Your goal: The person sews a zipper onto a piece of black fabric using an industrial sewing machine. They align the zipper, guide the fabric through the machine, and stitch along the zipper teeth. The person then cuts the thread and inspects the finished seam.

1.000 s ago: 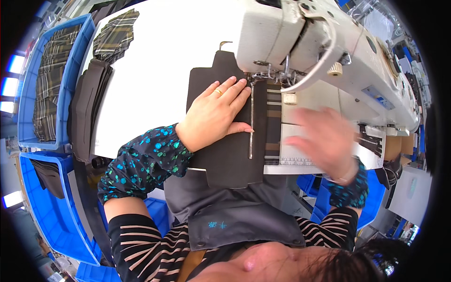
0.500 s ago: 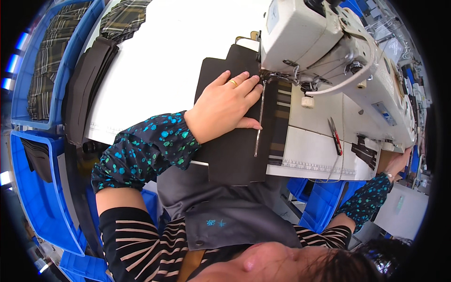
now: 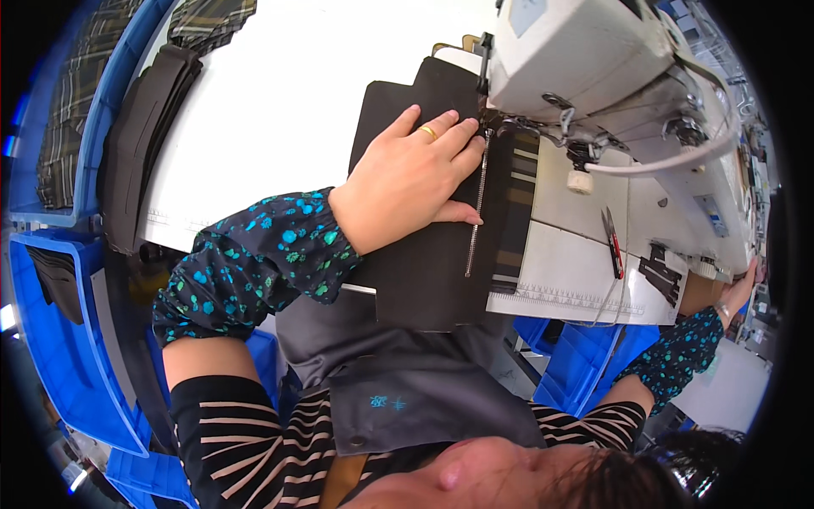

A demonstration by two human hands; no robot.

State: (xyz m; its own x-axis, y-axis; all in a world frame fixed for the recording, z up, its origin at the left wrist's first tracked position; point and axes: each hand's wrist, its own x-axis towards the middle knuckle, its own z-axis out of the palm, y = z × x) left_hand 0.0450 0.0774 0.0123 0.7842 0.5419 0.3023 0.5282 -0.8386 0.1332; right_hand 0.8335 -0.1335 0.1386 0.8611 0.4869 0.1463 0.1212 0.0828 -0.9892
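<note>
My left hand (image 3: 409, 182) lies flat with fingers apart on a dark brown fabric panel (image 3: 415, 293). A silvery zipper (image 3: 472, 250) runs along the panel's right side, and my left thumb and fingertips rest beside it. The panel's upper end is at the needle area of a white sewing machine (image 3: 585, 59). Striped fabric (image 3: 514, 216) shows at the panel's right edge. At far right, my right hand (image 3: 743, 290) reaches to the end of the machine; its fingers are mostly hidden there, so what it touches is unclear.
Red-handled thread snips (image 3: 613, 246) and small dark strips (image 3: 661, 273) lie on the white table (image 3: 280, 110) right of the panel. A stack of dark pieces (image 3: 144, 148) sits at the left edge. Blue bins (image 3: 72, 339) stand at left, others below the table.
The view has shifted slightly, with the machine now appearing farther right and larger. My left hand keeps nearly the same place on the panel; my right hand stays by the machine's end.
</note>
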